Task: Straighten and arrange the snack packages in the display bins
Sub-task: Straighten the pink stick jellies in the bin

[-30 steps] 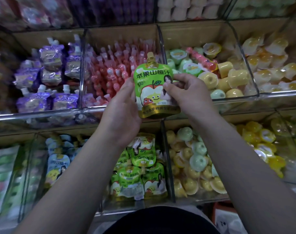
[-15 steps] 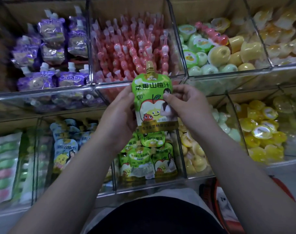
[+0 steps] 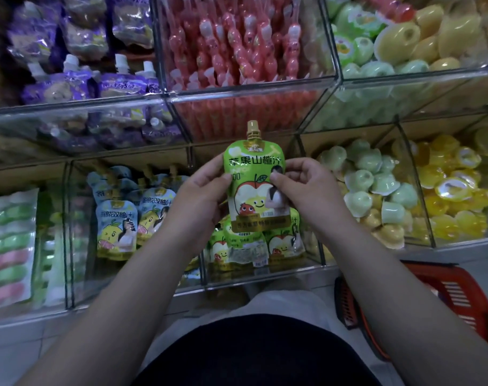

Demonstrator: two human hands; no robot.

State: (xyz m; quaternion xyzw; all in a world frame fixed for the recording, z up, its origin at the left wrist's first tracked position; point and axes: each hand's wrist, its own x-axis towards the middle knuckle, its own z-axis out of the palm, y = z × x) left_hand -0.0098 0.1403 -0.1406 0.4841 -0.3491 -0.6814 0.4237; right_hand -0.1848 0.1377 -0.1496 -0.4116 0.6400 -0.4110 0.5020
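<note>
The green spouted pouch (image 3: 255,188) stands upright between both hands, right above the clear bin (image 3: 265,275) of matching pouches (image 3: 283,242) that sits just below the hands. The left hand (image 3: 201,196) grips its left edge, thumb on the front. The right hand (image 3: 306,188) pinches the right edge, thumb over the print.

It looks light, soft and squashy, and its glossy film will probably slip. The stiffer side seams, or the hard cap (image 3: 253,129) above the fingers, seem the safest holds; squeezing the belly would buckle it.

Count: 1 pouch in hand and at least 3 matching ones below it. At least 2 blue pomelo pouches (image 3: 117,218) lie left of the left hand, with others behind too hidden to count.
</note>
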